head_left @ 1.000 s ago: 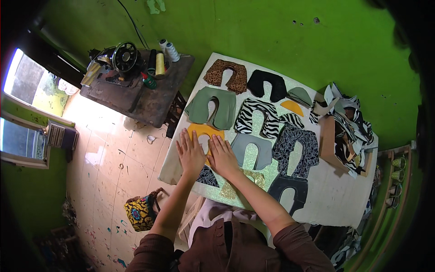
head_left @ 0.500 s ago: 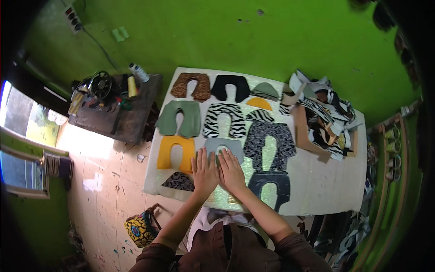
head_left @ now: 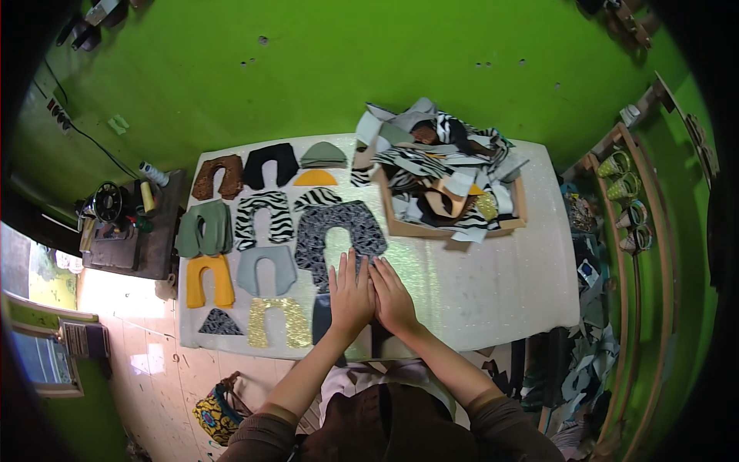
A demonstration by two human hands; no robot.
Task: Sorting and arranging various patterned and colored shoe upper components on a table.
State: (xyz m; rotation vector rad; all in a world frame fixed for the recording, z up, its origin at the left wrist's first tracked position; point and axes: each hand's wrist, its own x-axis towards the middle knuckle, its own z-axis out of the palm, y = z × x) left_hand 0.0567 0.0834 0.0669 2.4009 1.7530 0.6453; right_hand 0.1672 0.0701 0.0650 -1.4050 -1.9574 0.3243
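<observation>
My left hand (head_left: 352, 296) and my right hand (head_left: 393, 296) are side by side over the near part of the table, fingers stretched out, palms down, holding nothing. Their inner edges touch or nearly touch. Just beyond the fingertips is a black-and-grey patterned U-shaped piece (head_left: 312, 223). Partly hidden under the hands lies a dark U-shaped piece (head_left: 322, 314). To the left are a grey U-shaped piece (head_left: 248, 271), a glittery gold one (head_left: 258, 323), a mustard one (head_left: 197, 281) and a zebra-striped one (head_left: 245, 223). Whether the hands touch the pieces is unclear.
A cardboard box (head_left: 431, 229) heaped with scraps (head_left: 446, 165) stands at the table's (head_left: 508, 285) far right. Green, black and brown pieces lie farther left. A sewing machine (head_left: 108, 202) is on a side table. A wooden rack (head_left: 654, 254) holds sandals on the right.
The view has swung right, so the table and box appear farther left. Both flat hands have moved right across the table, from the grey piece to the patterned and dark pieces.
</observation>
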